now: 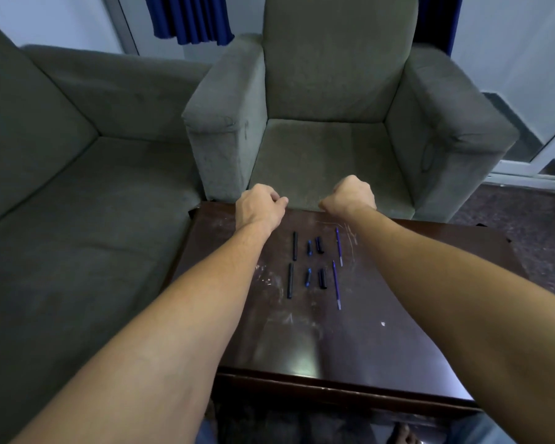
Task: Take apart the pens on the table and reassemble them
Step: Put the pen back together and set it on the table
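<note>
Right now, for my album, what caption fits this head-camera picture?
Left hand and right hand curled into fists beyond two rows of pen parts on a dark table.

From my end, the left hand (260, 205) and the right hand (350, 197) show me only their backs. The fingers curl under, so palms and fingertips are out of my sight. The forearms cover the table's (302, 341) near left corner and part of its right edge. The farther blue piece (309, 248) and the nearer blue piece (307, 277) are too small for me to tell which pen parts they are. The sofa (61, 187) runs off the left edge, the armchair (327, 91) back and the curtain (189, 20) off the top, and a bare foot (401, 435) is clipped at the bottom.
</note>
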